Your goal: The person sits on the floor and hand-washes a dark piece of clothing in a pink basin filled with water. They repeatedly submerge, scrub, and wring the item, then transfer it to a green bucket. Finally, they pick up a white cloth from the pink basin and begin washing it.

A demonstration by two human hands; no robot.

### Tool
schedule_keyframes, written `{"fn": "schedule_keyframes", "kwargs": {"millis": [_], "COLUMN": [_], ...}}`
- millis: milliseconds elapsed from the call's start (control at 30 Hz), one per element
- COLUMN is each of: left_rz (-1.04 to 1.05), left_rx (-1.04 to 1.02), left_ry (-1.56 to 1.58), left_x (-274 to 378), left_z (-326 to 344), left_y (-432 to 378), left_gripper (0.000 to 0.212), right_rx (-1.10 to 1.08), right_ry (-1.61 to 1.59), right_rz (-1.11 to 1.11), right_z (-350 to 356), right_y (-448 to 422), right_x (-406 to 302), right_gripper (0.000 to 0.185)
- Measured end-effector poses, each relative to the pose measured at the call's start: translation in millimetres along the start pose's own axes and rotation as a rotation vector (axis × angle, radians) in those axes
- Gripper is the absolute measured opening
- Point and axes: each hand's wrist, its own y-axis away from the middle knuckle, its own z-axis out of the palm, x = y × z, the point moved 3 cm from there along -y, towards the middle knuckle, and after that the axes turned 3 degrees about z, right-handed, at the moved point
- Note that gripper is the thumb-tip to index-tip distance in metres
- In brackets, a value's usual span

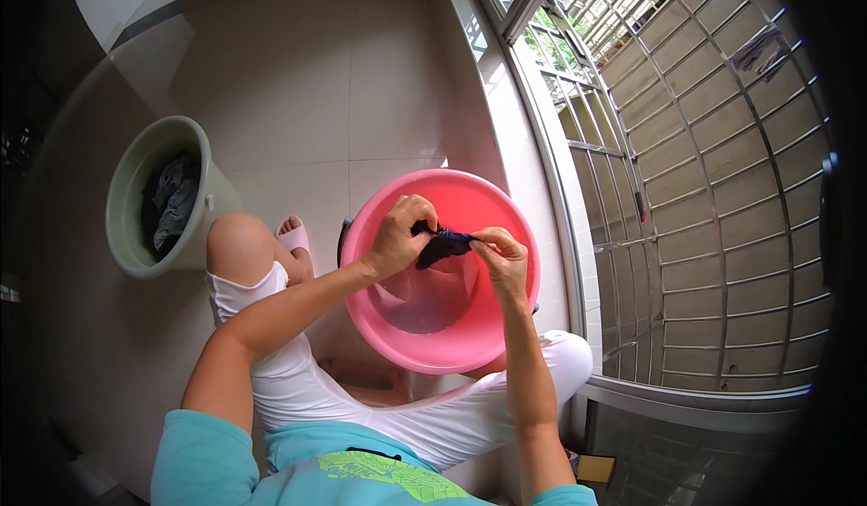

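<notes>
A small dark cloth item (441, 248) is stretched between my two hands above a pink plastic tub (437, 362). My left hand (403, 235) pinches its left end, and part of the dark fabric shows at the thumb and fingers. On the other side, my right hand (502, 256) grips the right end between thumb and fingertips. Cloudy water (427, 306) covers the bottom of the tub. The exact kind of garment cannot be told from its bunched shape.
A pale green bucket (223, 194) holding dark and grey clothes (177, 197) stands on the tiled floor (284, 86) to the left. Along the right run a window ledge (504, 120) and a metal security grille (704, 160). A pink stool (369, 384) shows between my legs.
</notes>
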Motion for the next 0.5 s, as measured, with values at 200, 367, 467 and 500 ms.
{"fn": "schedule_keyframes", "kwargs": {"millis": [200, 367, 467, 500], "left_rz": [-0.086, -0.485, -0.632, -0.682], "left_rx": [-0.057, -0.024, 0.081, 0.103], "left_ry": [0.103, 0.614, 0.707, 0.791], "left_x": [4, -9, -21, -28], "left_z": [3, 16, 29, 36], "left_y": [1, 6, 11, 14], "left_gripper": [0.018, 0.008, 0.020, 0.022], "right_rx": [0.048, 0.073, 0.181, 0.222], "right_ry": [-0.066, -0.089, 0.146, 0.178], "right_rz": [0.013, 0.036, -0.034, -0.056], "right_z": [2, 7, 17, 28], "right_y": [0, -1, 1, 3], "right_x": [2, -1, 3, 0], "right_gripper": [0.008, 0.003, 0.004, 0.007]}}
